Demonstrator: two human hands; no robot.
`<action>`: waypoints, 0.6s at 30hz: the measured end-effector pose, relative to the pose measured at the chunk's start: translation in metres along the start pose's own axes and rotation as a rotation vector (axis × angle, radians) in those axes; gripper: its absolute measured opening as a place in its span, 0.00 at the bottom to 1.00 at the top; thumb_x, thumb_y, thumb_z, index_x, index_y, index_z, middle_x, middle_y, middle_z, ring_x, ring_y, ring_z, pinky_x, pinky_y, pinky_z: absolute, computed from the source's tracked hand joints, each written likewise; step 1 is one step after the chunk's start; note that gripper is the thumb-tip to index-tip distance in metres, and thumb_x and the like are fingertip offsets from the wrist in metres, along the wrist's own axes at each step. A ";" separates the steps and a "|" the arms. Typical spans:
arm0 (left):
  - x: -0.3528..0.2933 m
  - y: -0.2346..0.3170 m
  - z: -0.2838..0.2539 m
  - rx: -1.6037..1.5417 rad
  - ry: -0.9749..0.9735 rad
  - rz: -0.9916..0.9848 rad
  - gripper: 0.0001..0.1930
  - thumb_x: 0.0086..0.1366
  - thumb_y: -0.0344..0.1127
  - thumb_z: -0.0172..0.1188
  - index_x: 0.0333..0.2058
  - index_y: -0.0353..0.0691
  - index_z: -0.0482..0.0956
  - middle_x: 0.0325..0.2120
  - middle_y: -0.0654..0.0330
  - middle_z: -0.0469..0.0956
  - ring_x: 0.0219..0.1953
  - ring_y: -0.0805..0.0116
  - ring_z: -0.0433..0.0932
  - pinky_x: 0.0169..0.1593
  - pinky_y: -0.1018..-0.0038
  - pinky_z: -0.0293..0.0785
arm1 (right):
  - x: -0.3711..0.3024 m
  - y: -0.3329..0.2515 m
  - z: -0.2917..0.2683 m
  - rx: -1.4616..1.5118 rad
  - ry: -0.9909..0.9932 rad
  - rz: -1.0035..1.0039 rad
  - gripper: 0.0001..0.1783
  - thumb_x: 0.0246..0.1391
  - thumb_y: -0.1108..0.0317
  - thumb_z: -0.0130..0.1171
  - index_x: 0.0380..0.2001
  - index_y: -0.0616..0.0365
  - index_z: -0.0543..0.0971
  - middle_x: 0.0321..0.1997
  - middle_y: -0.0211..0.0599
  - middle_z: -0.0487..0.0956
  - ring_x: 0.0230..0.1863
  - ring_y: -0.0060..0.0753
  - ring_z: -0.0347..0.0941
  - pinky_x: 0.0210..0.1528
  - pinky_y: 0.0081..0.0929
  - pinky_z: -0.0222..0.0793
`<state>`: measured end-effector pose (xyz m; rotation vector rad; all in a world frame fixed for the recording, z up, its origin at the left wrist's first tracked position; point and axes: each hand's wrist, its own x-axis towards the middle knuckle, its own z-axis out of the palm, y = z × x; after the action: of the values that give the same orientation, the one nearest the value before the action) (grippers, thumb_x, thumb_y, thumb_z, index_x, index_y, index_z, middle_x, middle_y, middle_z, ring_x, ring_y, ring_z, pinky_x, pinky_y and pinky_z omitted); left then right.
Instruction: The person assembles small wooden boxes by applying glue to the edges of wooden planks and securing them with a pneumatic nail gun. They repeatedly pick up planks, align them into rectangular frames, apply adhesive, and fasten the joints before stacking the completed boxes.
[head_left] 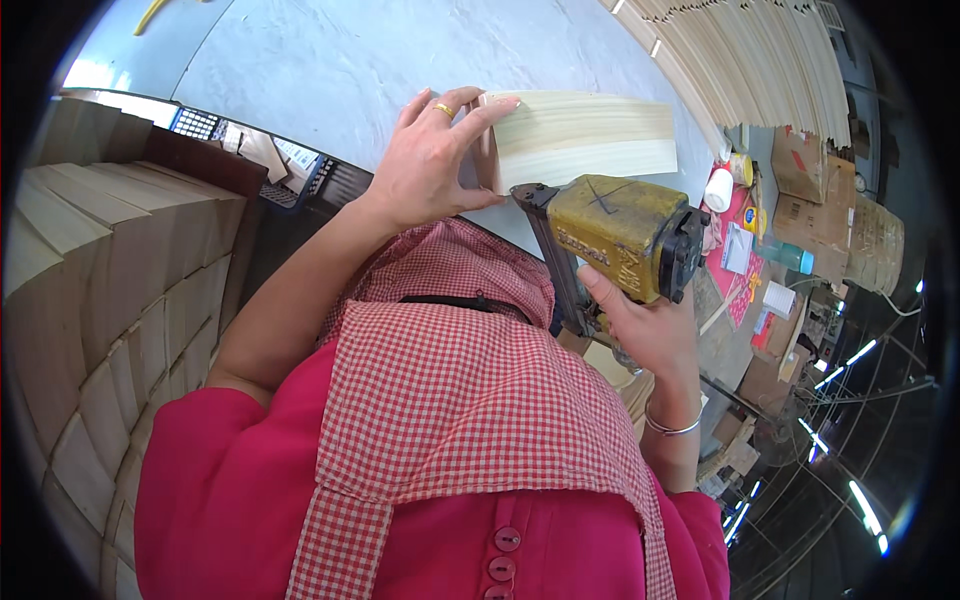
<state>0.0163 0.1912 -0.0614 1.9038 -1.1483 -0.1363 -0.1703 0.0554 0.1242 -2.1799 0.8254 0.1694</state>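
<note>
Checked apron (480,400) nearest, left grip (435,160) pinches wood (590,135), right grip (648,330) clasps lettered yellow nailer (605,225).

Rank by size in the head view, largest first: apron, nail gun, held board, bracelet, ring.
1. Apron
2. Nail gun and held board: too alike to rank
3. Bracelet
4. Ring

- Pale, grained wooden board (600,130): lies at one o'clock, its length running from nine to three, a narrow brownish wooden end piece (487,155) at its nine-o'clock end.
- Scuffed yellow-and-black nail gun (620,235): at two o'clock, nose by the board's seven-o'clock corner; contact unclear.
</note>
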 end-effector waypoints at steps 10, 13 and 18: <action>-0.001 -0.001 -0.001 -0.014 0.004 -0.011 0.60 0.40 0.45 0.82 0.72 0.51 0.57 0.61 0.49 0.69 0.64 0.49 0.69 0.74 0.45 0.51 | 0.004 -0.002 0.002 0.094 0.063 -0.055 0.17 0.52 0.71 0.74 0.43 0.69 0.84 0.42 0.44 0.88 0.43 0.32 0.86 0.44 0.29 0.79; -0.001 0.000 0.000 -0.063 0.022 -0.037 0.66 0.39 0.45 0.83 0.74 0.46 0.49 0.62 0.48 0.70 0.64 0.49 0.70 0.74 0.45 0.50 | 0.016 -0.005 -0.005 -0.042 0.037 -0.202 0.17 0.52 0.71 0.74 0.43 0.69 0.84 0.41 0.44 0.88 0.42 0.33 0.86 0.44 0.29 0.79; -0.003 -0.002 0.001 -0.039 0.023 -0.024 0.70 0.38 0.45 0.84 0.74 0.43 0.45 0.64 0.48 0.69 0.63 0.48 0.71 0.74 0.45 0.50 | 0.038 -0.023 -0.003 -0.066 0.022 -0.165 0.16 0.54 0.69 0.72 0.43 0.67 0.84 0.41 0.44 0.88 0.41 0.32 0.86 0.44 0.30 0.79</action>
<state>0.0157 0.1932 -0.0647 1.8806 -1.0996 -0.1488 -0.1270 0.0446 0.1269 -2.3042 0.6569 0.0908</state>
